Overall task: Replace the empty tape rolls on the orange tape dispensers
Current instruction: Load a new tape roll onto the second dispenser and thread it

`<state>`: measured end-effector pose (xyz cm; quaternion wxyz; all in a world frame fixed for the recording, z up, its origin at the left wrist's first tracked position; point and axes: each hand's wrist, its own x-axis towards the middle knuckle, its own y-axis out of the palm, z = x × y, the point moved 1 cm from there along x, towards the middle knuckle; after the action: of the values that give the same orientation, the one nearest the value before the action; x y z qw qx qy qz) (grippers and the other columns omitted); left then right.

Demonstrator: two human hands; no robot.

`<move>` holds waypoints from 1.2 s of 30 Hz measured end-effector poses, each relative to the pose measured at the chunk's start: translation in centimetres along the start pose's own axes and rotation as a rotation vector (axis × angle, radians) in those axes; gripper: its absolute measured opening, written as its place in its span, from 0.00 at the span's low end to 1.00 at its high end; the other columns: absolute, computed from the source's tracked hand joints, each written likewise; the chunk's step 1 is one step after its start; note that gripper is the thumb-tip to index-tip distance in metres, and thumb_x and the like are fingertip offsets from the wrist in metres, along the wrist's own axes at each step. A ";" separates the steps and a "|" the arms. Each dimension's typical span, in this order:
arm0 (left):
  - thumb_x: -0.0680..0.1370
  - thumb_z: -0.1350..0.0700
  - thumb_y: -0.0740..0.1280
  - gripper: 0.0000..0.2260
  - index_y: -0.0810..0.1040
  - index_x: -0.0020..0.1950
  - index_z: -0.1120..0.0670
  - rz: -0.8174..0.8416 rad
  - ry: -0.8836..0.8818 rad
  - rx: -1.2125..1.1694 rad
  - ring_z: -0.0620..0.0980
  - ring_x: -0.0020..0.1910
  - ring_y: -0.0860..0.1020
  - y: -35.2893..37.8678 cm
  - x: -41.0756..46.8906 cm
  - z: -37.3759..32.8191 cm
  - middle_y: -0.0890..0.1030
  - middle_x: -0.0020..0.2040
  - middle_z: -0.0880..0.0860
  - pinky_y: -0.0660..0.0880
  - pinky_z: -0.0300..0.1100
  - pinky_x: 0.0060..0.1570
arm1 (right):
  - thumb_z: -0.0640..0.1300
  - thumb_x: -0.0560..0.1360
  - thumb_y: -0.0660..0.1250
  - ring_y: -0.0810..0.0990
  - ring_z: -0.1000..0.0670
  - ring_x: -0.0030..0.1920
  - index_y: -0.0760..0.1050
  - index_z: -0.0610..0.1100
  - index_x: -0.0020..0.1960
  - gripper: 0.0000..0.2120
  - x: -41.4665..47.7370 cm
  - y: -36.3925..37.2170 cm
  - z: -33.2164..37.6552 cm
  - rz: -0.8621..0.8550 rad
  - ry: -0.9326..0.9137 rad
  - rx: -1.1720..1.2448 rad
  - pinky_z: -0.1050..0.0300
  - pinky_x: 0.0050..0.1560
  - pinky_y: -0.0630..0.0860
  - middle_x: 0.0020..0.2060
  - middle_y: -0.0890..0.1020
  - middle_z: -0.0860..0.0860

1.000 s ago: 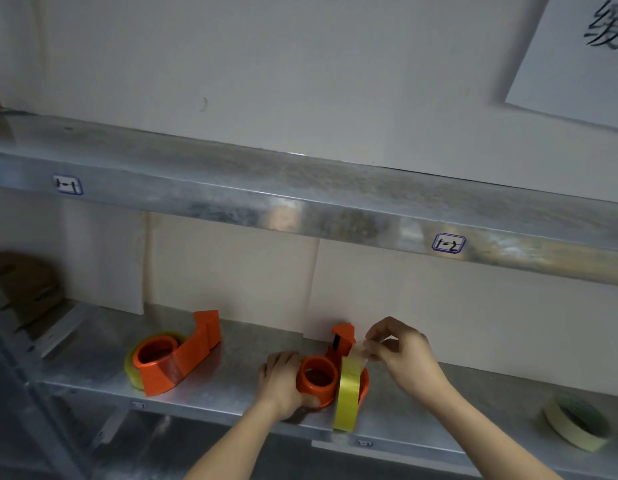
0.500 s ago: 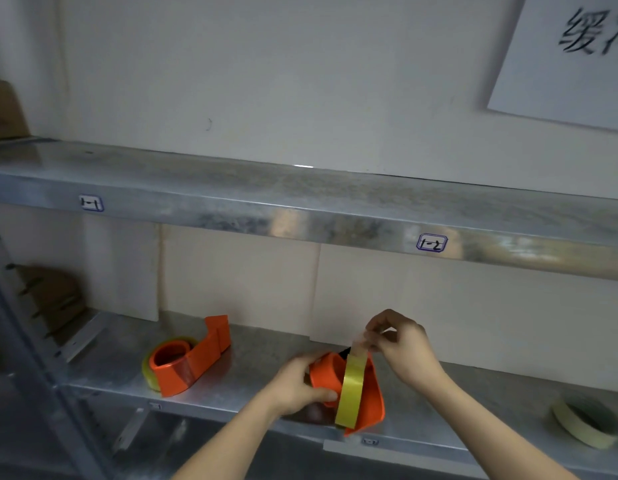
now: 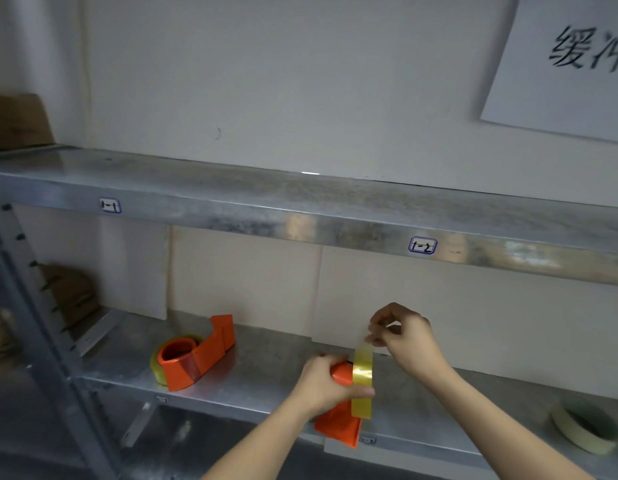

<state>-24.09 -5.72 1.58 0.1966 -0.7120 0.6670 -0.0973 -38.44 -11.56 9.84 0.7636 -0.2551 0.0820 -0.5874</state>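
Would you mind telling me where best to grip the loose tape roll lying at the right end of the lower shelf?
Probably from above, pinching the rim: the loose tape roll lies flat on the lower shelf, open centre up, so fingers could drop inside and thumb outside.

Storeroom: labelled metal shelving (image 3: 300, 209), wall sign (image 3: 570, 64).

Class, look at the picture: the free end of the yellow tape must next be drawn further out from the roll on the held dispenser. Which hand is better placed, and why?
The right hand: it already pinches the yellow tape strip, while the left hand grips the orange plastic tape dispenser.
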 end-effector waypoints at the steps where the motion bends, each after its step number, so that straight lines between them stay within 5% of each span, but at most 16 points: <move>1: 0.65 0.46 0.79 0.27 0.77 0.62 0.48 -0.004 -0.010 -0.003 0.41 0.48 0.77 0.1 -0.1 -0.1 0.78 0.51 0.43 0.74 0.36 0.51 | 0.31 0.73 0.66 0.85 0.52 0.34 0.75 0.40 0.39 0.07 0.0 -0.1 0.1 0.005 0.001 -0.002 0.61 0.36 0.81 0.38 0.81 0.44; 6: 0.66 0.48 0.79 0.32 0.73 0.68 0.49 -0.019 -0.022 0.027 0.45 0.55 0.76 0.1 -0.4 -0.1 0.77 0.58 0.46 0.74 0.40 0.56 | 0.33 0.73 0.66 0.85 0.51 0.34 0.75 0.43 0.38 0.08 -0.4 0.0 -0.2 0.035 -0.007 -0.030 0.50 0.42 0.83 0.38 0.81 0.45; 12: 0.68 0.54 0.78 0.46 0.54 0.79 0.48 0.003 -0.078 -0.021 0.51 0.68 0.71 -0.3 -1.2 0.2 0.69 0.72 0.52 0.73 0.45 0.65 | 0.34 0.73 0.67 0.85 0.52 0.35 0.75 0.45 0.38 0.09 -0.4 0.1 -0.9 0.029 -0.004 -0.066 0.49 0.43 0.82 0.37 0.81 0.47; 17: 0.73 0.61 0.74 0.44 0.49 0.79 0.54 0.071 -0.141 -0.165 0.39 0.48 0.76 -0.6 -2.6 0.1 0.73 0.50 0.42 0.76 0.30 0.44 | 0.34 0.72 0.68 0.83 0.56 0.35 0.75 0.48 0.36 0.10 -0.3 0.1 -0.9 0.021 -0.017 -0.121 0.57 0.39 0.78 0.36 0.83 0.48; 24: 0.73 0.66 0.72 0.35 0.60 0.77 0.53 0.195 -0.059 -0.199 0.43 0.49 0.82 -1.1 -4.2 0.2 0.79 0.49 0.47 0.79 0.42 0.57 | 0.35 0.69 0.69 0.82 0.49 0.43 0.76 0.49 0.36 0.10 -0.2 -0.5 -0.9 0.035 -0.023 -0.200 0.55 0.46 0.77 0.38 0.84 0.47; 30: 0.72 0.69 0.72 0.38 0.62 0.76 0.44 0.237 0.086 -0.252 0.50 0.50 0.82 -1.7 -5.2 0.0 0.74 0.50 0.56 0.80 0.43 0.52 | 0.36 0.70 0.70 0.81 0.50 0.43 0.77 0.47 0.38 0.07 -0.6 -2.1 -1.3 0.024 0.000 -0.202 0.65 0.40 0.74 0.38 0.83 0.48; 36: 0.70 0.67 0.74 0.41 0.62 0.73 0.36 0.275 0.232 -0.246 0.49 0.48 0.77 -1.7 -6.2 -1.3 0.71 0.46 0.54 0.79 0.41 0.52 | 0.40 0.70 0.71 0.80 0.55 0.40 0.77 0.48 0.38 0.06 -1.0 -2.9 -1.0 0.111 -0.013 -0.250 0.70 0.36 0.73 0.38 0.82 0.51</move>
<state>-23.56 0.27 4.21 0.0416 -0.6170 0.7829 -0.0686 -41.62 -11.41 10.20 0.7579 -0.3470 0.1637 -0.5277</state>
